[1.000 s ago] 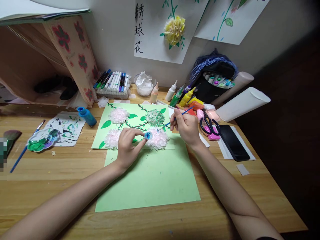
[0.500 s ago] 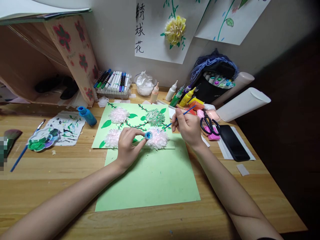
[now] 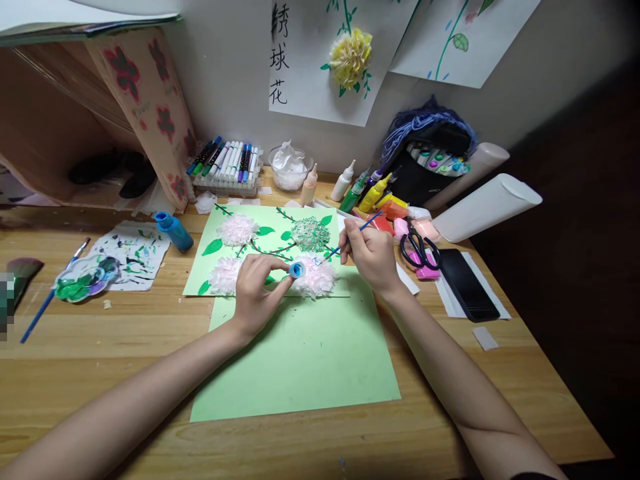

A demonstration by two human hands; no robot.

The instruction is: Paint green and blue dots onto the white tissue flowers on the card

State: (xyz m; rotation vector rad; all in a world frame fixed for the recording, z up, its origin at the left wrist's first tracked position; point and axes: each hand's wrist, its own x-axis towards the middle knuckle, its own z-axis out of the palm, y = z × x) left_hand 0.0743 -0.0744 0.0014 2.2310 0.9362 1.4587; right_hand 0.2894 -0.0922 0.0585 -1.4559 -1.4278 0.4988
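Between thumb and fingers, my left hand (image 3: 260, 290) pinches a small blue cap (image 3: 297, 270) with blue paint inside, over the edge of a pale pink paper flower (image 3: 320, 277). My right hand (image 3: 370, 253) grips a thin blue paintbrush (image 3: 356, 233), its tip at the same flower, where a few blue marks show. The flower is on a green sheet (image 3: 199, 267) with painted leaves, two other pink flowers and one green-tinted flower (image 3: 311, 235). Under it lies a larger green sheet (image 3: 300, 360).
An uncapped blue paint bottle (image 3: 174, 232), a smeared palette (image 3: 86, 279) and another brush (image 3: 40, 313) are at the left. Markers (image 3: 230, 163), a bowl (image 3: 291, 170) and paint bottles line the back. Scissors (image 3: 420, 252) and a phone (image 3: 467, 283) lie at the right.
My right hand and the brush handle have shifted slightly left, with the brush tip still at the pink flower. My left hand and the cap look unmoved.
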